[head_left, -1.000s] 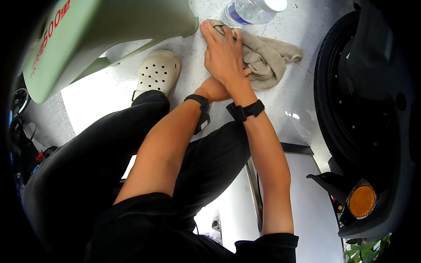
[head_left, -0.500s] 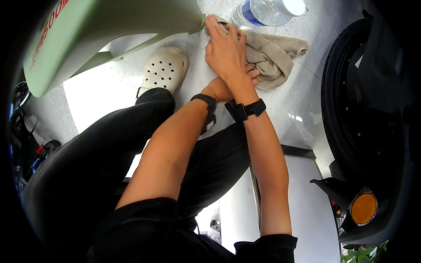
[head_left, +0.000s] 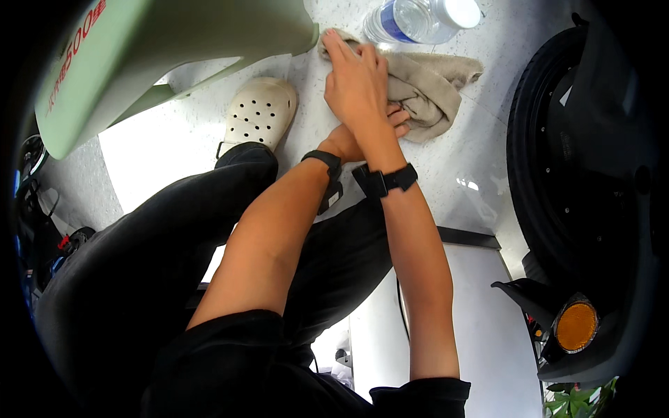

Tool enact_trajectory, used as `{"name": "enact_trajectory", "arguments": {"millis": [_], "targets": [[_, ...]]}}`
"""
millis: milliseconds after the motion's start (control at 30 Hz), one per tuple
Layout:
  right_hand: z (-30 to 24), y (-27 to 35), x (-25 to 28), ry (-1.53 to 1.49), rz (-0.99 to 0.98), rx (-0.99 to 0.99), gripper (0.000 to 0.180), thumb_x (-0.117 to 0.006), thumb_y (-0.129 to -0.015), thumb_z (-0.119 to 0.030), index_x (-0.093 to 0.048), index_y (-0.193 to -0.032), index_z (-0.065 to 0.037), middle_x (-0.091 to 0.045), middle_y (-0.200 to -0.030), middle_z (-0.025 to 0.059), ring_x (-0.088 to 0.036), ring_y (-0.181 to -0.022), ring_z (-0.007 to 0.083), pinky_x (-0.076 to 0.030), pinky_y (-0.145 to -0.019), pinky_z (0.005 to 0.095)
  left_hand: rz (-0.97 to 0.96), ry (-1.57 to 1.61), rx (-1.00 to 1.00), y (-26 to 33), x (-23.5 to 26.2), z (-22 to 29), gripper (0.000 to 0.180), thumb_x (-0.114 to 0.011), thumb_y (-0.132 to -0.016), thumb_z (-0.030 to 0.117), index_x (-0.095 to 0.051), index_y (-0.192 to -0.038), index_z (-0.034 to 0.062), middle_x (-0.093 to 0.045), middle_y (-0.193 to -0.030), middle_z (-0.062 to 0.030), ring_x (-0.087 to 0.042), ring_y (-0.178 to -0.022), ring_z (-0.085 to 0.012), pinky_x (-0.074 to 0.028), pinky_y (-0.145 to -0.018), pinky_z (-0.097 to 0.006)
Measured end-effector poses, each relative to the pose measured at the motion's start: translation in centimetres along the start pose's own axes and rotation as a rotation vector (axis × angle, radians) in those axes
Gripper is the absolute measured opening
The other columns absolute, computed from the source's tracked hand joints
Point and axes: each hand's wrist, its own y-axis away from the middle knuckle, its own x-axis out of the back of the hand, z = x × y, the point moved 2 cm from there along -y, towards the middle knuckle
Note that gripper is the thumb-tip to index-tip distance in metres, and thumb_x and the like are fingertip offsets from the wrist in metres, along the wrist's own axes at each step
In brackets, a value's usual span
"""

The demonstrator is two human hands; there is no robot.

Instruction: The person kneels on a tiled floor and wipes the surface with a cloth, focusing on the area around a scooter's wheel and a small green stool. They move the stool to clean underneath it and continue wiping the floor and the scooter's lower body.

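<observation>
A beige-grey cloth (head_left: 428, 101) lies bunched on the speckled white floor. My right hand (head_left: 355, 80) presses the far left end of this cloth, its fingers curved over it beside the lower tip of a pale green panel (head_left: 209, 42). Crossing beneath my right wrist, my left hand (head_left: 397, 122) shows only a few fingers, slightly apart and touching the near edge of the cloth; its palm is hidden. Just beyond the cloth is a clear plastic bottle (head_left: 411, 19) with a white cap and a blue label.
A black tyre and wheel (head_left: 550, 153) stand at the right, with an orange reflector (head_left: 576, 326) below. My foot in a cream clog (head_left: 261, 111) is left of my hands. A white panel (head_left: 474, 313) with a dark edge lies under my right forearm. Green leaves (head_left: 578, 402) show at lower right.
The view has shifted slightly. My right hand stays on the cloth near the panel's tip, and my left fingers remain at its near edge. The bottle looks unmoved.
</observation>
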Motion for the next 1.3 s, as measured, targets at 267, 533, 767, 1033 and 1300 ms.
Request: {"name": "enact_trajectory", "arguments": {"millis": [267,533,767,1033,1300], "targets": [[-0.1,-0.9,-0.4,0.018,0.034,0.012,0.055,-0.06,-0.079,-0.006,-0.053,-0.132,-0.016,-0.058,-0.134,0.0012,-0.053,-0.101,0.0313,-0.04,-0.092,0.0437,-0.085,-0.005,0.002,-0.2,-1.0,-0.3,0.048,-0.059,-0.089,0.023,-0.051,-0.136,0.0132,-0.044,-0.146,-0.0092,-0.044,-0.127,-0.0297,-0.032,-0.11,-0.045],[4.4,4.0,3.9,0.149,-0.015,-0.381,0.046,-0.062,-0.083,-0.018,-0.055,-0.129,-0.015,-0.068,-0.099,0.0094,-0.056,-0.097,0.0337,-0.043,-0.088,0.0465,-0.217,0.102,0.086,-1.1,1.2,0.4,0.042,-0.062,-0.085,0.021,-0.056,-0.123,0.0083,-0.052,-0.135,-0.0079,-0.045,-0.127,-0.0261,-0.031,-0.11,-0.042],[11.9,10.3,8.0,0.44,0.056,-0.787,0.045,-0.053,-0.092,-0.036,-0.054,-0.13,-0.013,-0.069,-0.107,0.0169,-0.056,-0.099,0.0403,-0.044,-0.088,0.0475,-0.127,-0.056,-0.023,-2.2,2.8,1.2,0.038,-0.068,-0.078,0.018,-0.058,-0.113,0.0081,-0.048,-0.134,-0.0044,-0.044,-0.125,-0.0267,-0.032,-0.109,-0.042],[15.6,14.1,7.6,0.398,-0.099,-0.912,0.059,-0.043,-0.097,-0.035,-0.036,-0.143,0.0,-0.048,-0.142,0.0178,-0.051,-0.114,0.0455,-0.035,-0.103,0.049,-0.141,-0.114,-0.053,-1.9,2.3,1.0,0.038,-0.064,-0.082,0.019,-0.055,-0.116,0.0067,-0.044,-0.141,-0.0054,-0.041,-0.129,-0.027,-0.031,-0.109,-0.044],[21.2,11.2,7.2,0.218,0.028,-0.661,0.059,-0.04,-0.097,-0.028,-0.028,-0.151,-0.007,-0.02,-0.16,0.0111,-0.041,-0.132,0.0426,-0.033,-0.11,0.0457,-0.129,-0.135,-0.092,-1.9,2.7,1.1,0.037,-0.064,-0.081,0.02,-0.053,-0.114,0.0076,-0.044,-0.141,-0.0049,-0.041,-0.129,-0.0271,-0.032,-0.109,-0.044]]}}
